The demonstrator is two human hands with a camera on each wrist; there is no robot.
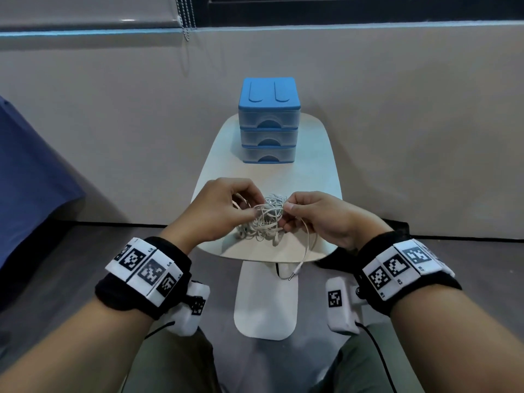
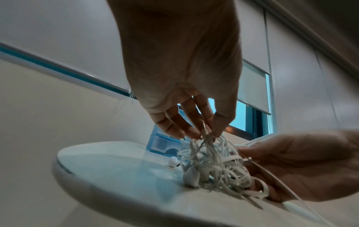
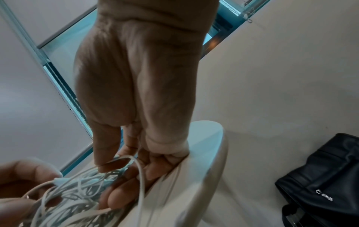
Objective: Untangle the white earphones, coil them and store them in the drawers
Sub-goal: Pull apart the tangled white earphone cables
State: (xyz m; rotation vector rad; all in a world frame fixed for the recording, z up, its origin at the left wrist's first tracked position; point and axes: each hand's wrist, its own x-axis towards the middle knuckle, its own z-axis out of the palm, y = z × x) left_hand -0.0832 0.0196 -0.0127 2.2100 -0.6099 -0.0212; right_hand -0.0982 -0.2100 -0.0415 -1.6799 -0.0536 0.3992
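A tangled clump of white earphones sits at the near end of a small white table. My left hand pinches strands at the clump's left side. My right hand pinches cord at its right side between thumb and fingers. One loose cord runs off the table's near edge, and its jack plug dangles below. An earbud lies on the table beside the clump. The blue three-drawer unit stands at the table's far end, all drawers closed.
A beige wall stands right behind the table. A blue-covered surface is at the far left. A black bag lies on the floor to the right of the table. The table's white base sits between my knees.
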